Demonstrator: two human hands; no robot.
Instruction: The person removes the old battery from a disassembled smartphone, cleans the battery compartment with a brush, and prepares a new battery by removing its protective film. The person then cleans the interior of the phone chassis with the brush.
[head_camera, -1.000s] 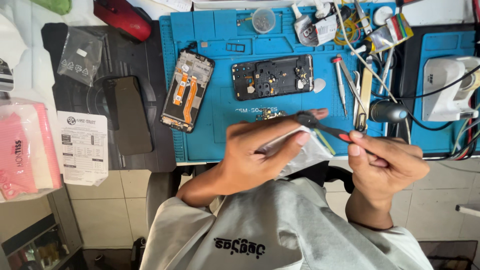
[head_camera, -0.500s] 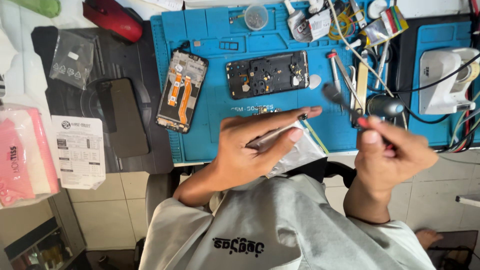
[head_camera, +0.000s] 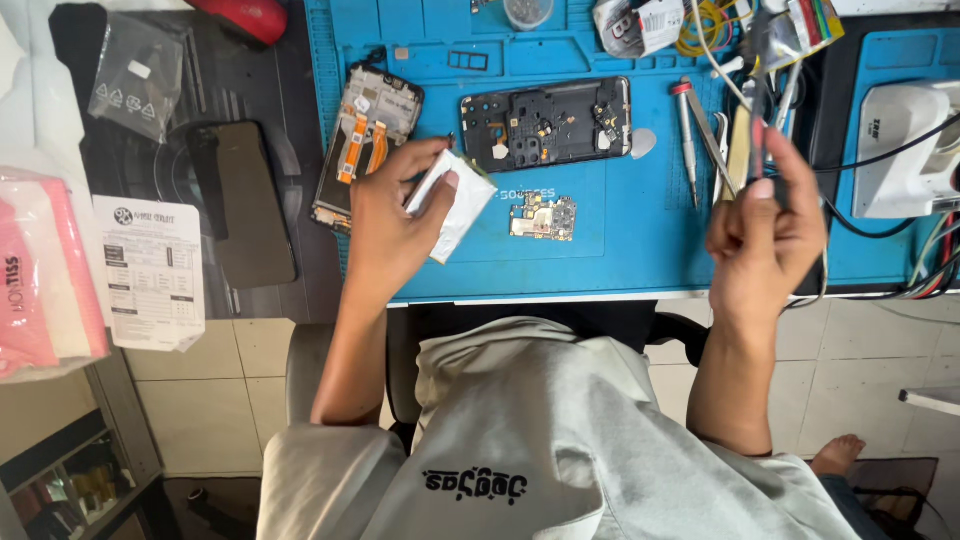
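Observation:
My left hand (head_camera: 385, 225) holds a white wipe (head_camera: 458, 205) and thin metal tweezers above the blue repair mat (head_camera: 620, 260). It hovers between a phone frame with orange flex cables (head_camera: 365, 140) and a small circuit board (head_camera: 542, 216). My right hand (head_camera: 765, 235) is raised at the mat's right edge, pinching a thin dark-handled tool (head_camera: 757, 90) that points away from me. A black phone midframe (head_camera: 547, 122) lies farther back on the mat.
A black phone screen (head_camera: 245, 205) and a clear bag (head_camera: 135, 75) lie on a dark mat at left, beside a printed sheet (head_camera: 152, 270) and pink wipe pack (head_camera: 40, 270). Screwdrivers (head_camera: 690, 140), cables and a white device (head_camera: 905, 150) crowd the right.
My left hand has moved forward over the mat with the wipe. My right hand has swung right and lifted its tool upright. The view has shifted closer to the desk.

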